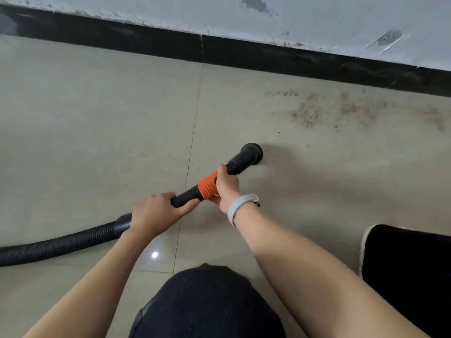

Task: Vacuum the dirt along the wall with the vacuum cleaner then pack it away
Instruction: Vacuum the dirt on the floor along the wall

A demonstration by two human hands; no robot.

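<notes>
Glossy smooth floor tiles [97, 118], a ribbed black plastic hose [61, 245], rough flaking painted wall [317, 20]

Both bare arms reach forward and down. The left hand [156, 213] is nearer, its fingers curled tight around something. The right hand [227, 184] is farther, curled too. A pale band [238, 206] sits on the right wrist.

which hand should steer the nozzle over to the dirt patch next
Right. The right hand grips the orange collar nearest the nozzle, on the dirt's side. The left hand holds the tube further back.
</notes>
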